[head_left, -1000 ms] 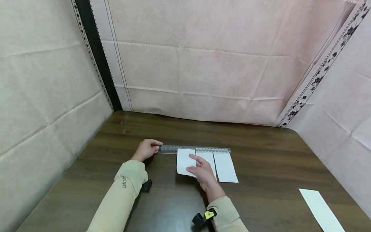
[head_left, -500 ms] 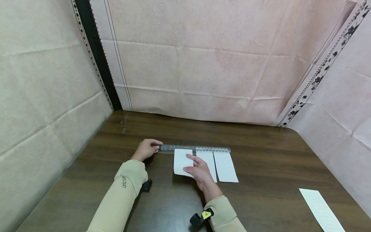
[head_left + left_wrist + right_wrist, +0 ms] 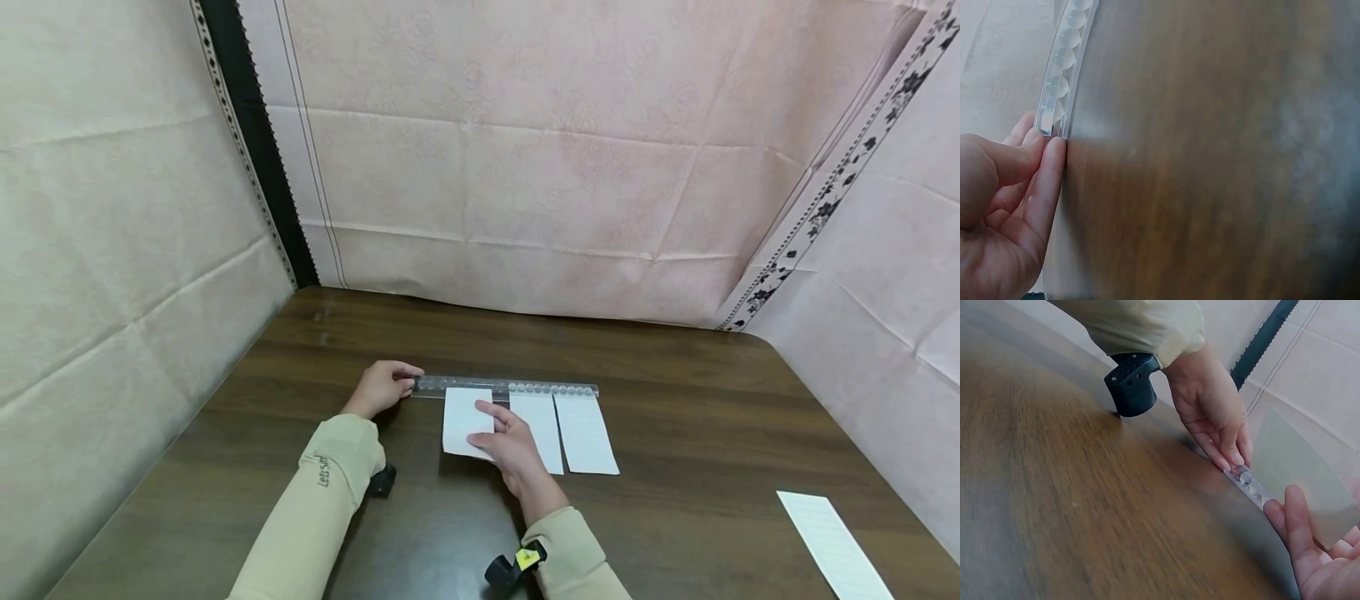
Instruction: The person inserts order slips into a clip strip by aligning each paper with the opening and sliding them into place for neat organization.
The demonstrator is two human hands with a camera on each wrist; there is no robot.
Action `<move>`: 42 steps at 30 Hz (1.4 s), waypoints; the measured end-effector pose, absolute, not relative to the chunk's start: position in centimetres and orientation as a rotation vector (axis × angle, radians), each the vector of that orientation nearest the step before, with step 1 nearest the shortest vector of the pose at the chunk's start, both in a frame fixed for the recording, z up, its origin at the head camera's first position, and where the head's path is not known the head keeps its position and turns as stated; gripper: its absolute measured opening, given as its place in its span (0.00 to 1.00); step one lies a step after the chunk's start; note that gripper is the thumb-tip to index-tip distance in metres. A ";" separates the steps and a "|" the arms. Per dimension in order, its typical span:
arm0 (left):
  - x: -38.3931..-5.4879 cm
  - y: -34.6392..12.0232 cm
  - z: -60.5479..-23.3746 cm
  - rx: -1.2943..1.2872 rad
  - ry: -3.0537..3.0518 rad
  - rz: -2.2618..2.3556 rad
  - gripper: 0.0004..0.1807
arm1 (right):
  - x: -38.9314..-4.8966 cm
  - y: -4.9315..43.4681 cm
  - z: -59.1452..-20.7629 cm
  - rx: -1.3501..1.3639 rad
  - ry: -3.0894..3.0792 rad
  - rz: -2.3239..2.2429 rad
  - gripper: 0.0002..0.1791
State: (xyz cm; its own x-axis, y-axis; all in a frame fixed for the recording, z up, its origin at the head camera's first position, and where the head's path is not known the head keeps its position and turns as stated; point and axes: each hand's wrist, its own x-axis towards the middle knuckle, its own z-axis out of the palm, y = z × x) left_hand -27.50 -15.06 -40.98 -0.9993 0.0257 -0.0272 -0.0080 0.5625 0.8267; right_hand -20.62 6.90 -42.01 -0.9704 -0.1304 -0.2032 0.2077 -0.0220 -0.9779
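A clear ticket rail with a row of round beads lies across the table. At its left end my left hand pinches it between thumb and fingers, seen close in the left wrist view. My right hand holds a white paper slip by its right side, the slip's top edge overlapping the rail's front. In the right wrist view the same thin sheet stands tilted up between the right fingers. A second slip and a third slip hang from the beads on the right, lying toward me.
Another lined paper strip lies apart at the table's right side. The brown wooden table is walled by a pale cloth backdrop at the back and both sides. Each wrist wears a small dark camera.
My right hand and its slip have shifted left along the rail, opening a gap to the middle slip. The left hand and the other two slips have stayed in place.
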 end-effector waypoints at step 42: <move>-27.5 -14.8 -41.1 -0.062 2.730 1.469 0.11 | -20.9 3.7 -42.1 0.112 1.951 -2.075 0.28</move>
